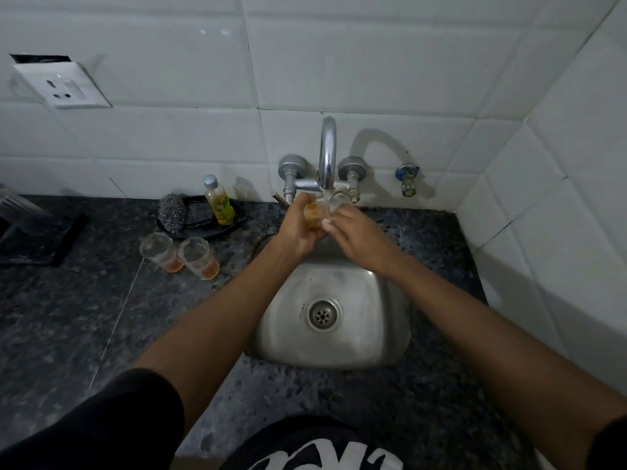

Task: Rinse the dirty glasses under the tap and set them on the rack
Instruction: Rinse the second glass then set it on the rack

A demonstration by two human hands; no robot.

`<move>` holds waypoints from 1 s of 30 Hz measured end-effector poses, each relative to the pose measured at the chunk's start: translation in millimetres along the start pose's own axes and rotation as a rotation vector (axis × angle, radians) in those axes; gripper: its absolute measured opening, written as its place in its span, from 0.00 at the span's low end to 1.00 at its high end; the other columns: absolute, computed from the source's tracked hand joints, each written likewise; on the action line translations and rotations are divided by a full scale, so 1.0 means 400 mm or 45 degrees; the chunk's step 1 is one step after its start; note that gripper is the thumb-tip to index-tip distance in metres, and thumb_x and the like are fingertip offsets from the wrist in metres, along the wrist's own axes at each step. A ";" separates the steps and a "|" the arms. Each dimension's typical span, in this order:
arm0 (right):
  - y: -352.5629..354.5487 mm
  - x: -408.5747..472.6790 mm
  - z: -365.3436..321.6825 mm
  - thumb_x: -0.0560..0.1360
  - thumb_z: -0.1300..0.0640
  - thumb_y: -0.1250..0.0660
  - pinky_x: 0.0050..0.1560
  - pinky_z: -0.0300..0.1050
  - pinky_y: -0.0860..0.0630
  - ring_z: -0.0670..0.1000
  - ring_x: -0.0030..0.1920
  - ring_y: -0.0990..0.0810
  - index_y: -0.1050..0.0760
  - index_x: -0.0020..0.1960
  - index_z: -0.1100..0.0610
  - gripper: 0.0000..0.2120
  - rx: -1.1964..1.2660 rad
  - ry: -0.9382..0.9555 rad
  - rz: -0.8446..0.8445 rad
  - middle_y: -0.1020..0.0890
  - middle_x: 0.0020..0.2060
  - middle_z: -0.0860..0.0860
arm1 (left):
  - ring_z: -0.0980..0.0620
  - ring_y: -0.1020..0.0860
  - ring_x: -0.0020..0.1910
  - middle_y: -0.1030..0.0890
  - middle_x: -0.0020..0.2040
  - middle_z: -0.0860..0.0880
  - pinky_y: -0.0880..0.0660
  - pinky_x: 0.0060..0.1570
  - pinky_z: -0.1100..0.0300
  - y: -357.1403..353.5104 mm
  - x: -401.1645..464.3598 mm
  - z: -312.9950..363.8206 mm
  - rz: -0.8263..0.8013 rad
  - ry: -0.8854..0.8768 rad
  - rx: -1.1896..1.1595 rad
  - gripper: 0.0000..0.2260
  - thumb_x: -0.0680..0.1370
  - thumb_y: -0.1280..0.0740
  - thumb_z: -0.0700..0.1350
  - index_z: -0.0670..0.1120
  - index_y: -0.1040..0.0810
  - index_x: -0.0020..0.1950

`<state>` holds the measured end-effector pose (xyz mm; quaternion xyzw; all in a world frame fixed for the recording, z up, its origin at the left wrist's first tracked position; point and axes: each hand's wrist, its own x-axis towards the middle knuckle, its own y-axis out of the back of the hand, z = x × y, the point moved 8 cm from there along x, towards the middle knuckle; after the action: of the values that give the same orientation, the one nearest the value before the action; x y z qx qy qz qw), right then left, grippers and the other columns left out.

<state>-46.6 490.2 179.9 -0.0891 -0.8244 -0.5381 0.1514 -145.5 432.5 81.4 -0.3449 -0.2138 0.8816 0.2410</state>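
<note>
Under the chrome tap (327, 154) I hold a clear glass (317, 212) with amber residue, tilted over the steel sink (373, 320). My left hand (300, 228) wraps around its base. My right hand (359, 235) grips its rim side, where water seems to run in. Two more dirty glasses (159, 251) (198, 256) with orange dregs stand on the dark counter to the left of the sink. The drying rack (20, 212) is at the far left edge, only partly in view.
A black dish (234, 225) behind the glasses holds scrubbers (173, 210) and a bottle of yellow liquid (219, 200). White tiled walls close in at the back and right. A small valve (407, 181) juts from the wall right of the tap. A wall socket (62, 86) sits upper left.
</note>
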 end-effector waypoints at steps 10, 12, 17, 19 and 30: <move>-0.016 0.028 0.000 0.84 0.54 0.35 0.58 0.48 0.22 0.52 0.54 0.20 0.20 0.62 0.61 0.12 0.127 -0.034 -0.162 0.17 0.54 0.56 | 0.47 0.15 0.41 0.16 0.46 0.44 0.17 0.35 0.55 0.029 0.017 0.018 0.040 0.022 0.081 0.17 0.85 0.38 0.51 0.39 0.21 0.65; -0.027 0.039 0.000 0.85 0.53 0.38 0.53 0.54 0.20 0.51 0.47 0.19 0.19 0.55 0.61 0.14 0.281 -0.230 -0.040 0.17 0.48 0.55 | 0.45 0.16 0.46 0.17 0.49 0.42 0.16 0.47 0.52 0.018 0.015 0.022 0.024 -0.096 -0.045 0.15 0.85 0.38 0.51 0.40 0.20 0.60; -0.015 0.040 0.003 0.80 0.63 0.34 0.56 0.52 0.22 0.56 0.57 0.21 0.23 0.66 0.60 0.15 -0.094 0.063 -0.364 0.19 0.60 0.57 | 0.48 0.18 0.38 0.16 0.44 0.44 0.18 0.34 0.56 0.035 0.006 0.001 -0.007 0.121 0.204 0.21 0.84 0.39 0.60 0.44 0.18 0.58; -0.018 0.028 0.016 0.82 0.60 0.35 0.59 0.50 0.22 0.54 0.60 0.21 0.24 0.69 0.57 0.15 -0.057 -0.004 -0.357 0.19 0.62 0.56 | 0.49 0.17 0.38 0.17 0.44 0.45 0.19 0.34 0.56 0.030 -0.005 0.011 0.009 0.106 0.190 0.17 0.85 0.40 0.55 0.43 0.19 0.56; -0.029 0.039 -0.001 0.85 0.53 0.38 0.58 0.51 0.22 0.52 0.59 0.20 0.22 0.67 0.56 0.14 0.011 -0.059 -0.281 0.19 0.61 0.54 | 0.48 0.17 0.35 0.17 0.39 0.45 0.19 0.33 0.58 0.005 0.000 0.041 -0.020 0.062 0.151 0.17 0.86 0.41 0.53 0.42 0.21 0.52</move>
<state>-64.6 485.0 175.3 -0.0096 -0.8349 -0.5456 0.0726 -157.7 427.6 91.5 -0.3499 -0.1580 0.8821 0.2729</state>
